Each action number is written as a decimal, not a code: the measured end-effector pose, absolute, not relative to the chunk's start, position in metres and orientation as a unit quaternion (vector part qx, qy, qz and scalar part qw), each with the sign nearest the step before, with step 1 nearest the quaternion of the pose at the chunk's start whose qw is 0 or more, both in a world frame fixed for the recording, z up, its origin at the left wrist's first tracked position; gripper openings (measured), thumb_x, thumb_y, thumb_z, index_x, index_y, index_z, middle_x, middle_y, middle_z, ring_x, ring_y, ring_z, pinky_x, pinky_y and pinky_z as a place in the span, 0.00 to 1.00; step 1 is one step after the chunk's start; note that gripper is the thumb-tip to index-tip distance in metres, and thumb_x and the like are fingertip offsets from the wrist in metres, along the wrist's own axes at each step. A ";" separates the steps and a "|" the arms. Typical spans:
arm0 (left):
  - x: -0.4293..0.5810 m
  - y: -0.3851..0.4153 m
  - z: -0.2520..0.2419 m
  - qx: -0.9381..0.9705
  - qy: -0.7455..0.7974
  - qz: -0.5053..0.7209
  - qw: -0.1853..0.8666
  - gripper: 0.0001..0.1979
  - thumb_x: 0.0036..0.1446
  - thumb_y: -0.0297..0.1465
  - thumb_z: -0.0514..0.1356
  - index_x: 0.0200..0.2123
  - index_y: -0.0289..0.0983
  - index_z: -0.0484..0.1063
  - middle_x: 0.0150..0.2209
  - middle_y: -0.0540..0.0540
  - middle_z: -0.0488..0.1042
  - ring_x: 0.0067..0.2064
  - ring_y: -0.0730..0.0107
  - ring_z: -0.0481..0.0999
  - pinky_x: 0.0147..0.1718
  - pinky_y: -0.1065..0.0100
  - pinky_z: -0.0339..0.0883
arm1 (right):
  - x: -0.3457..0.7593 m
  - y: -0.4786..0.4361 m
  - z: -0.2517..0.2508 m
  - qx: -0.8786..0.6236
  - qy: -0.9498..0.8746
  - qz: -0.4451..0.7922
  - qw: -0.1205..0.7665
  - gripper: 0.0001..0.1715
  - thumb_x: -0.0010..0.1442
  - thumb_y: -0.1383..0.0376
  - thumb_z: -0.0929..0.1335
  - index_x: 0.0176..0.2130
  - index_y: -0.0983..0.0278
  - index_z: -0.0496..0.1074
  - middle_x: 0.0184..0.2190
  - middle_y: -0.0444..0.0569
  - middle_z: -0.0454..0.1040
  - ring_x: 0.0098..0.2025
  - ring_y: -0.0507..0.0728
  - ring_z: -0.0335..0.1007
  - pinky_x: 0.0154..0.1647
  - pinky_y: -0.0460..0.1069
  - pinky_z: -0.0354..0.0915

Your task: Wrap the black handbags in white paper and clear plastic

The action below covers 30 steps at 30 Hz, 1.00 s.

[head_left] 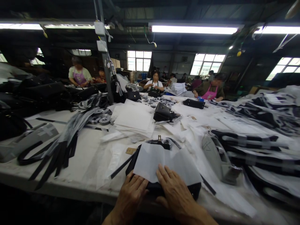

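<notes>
Bags (44, 95), black and heaped, lie at the far left of our table (86, 159), with a grey dispenser (41, 137) nearer us. Next come straps (70, 131) in clear film, their black ends pointing our way, then a pile of white paper (133, 117) and a small brown tag (131, 151). Our left hand (134, 190) rests, fingers straight and together, at the lower left edge of a pale sheet (152, 159); its thumb is hidden, so we cannot tell whether it grips anything. Under the sheet, at the table's near edge, lies our black bag (153, 188). Our right hand (174, 187) lies flat on the sheet's lower part, fingers slightly spread, grasping nothing. Further right we see a second grey dispenser (212, 151), then stacked black pieces (248, 140) with pale wrapping.
</notes>
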<state>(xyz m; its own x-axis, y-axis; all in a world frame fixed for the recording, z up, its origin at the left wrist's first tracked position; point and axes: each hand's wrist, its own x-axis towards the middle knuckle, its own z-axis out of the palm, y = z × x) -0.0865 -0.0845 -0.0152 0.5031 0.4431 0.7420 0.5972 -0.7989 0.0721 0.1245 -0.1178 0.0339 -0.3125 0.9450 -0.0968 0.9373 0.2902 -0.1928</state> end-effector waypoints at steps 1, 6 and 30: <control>-0.090 -0.086 -0.011 -0.859 -0.296 -0.406 0.094 0.12 0.69 0.26 0.50 0.48 0.38 0.72 0.41 0.48 0.79 0.44 0.64 0.76 0.57 0.58 0.58 | 0.122 -0.119 0.031 -0.594 -0.796 0.112 0.014 0.50 0.56 0.59 0.74 0.69 0.67 0.54 0.71 0.60 0.44 0.71 0.75 0.43 0.68 0.68 0.49; -0.093 -0.097 0.019 -0.854 -0.273 -0.439 0.064 0.12 0.65 0.22 0.54 0.50 0.37 0.71 0.46 0.44 0.76 0.54 0.62 0.72 0.57 0.61 0.60 | 0.114 -0.120 0.028 -0.602 -0.786 0.137 -0.005 0.51 0.53 0.67 0.74 0.69 0.65 0.53 0.71 0.55 0.42 0.72 0.72 0.34 0.70 0.71 0.36; -0.068 -0.063 0.042 -0.929 -0.366 -0.050 0.001 0.07 0.65 0.24 0.56 0.42 0.38 0.73 0.41 0.43 0.75 0.44 0.57 0.73 0.45 0.57 0.66 | 0.127 -0.116 0.056 -0.610 -0.744 0.268 0.051 0.44 0.63 0.50 0.65 0.70 0.66 0.52 0.72 0.55 0.43 0.73 0.63 0.35 0.72 0.60 0.36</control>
<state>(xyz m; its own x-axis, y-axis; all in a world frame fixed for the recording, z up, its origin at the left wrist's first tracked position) -0.0677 -0.0629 0.0418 0.7279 0.6793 0.0936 0.6796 -0.7328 0.0336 0.1270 -0.1161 0.0561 -0.2518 0.9349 -0.2503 0.8799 0.1134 -0.4614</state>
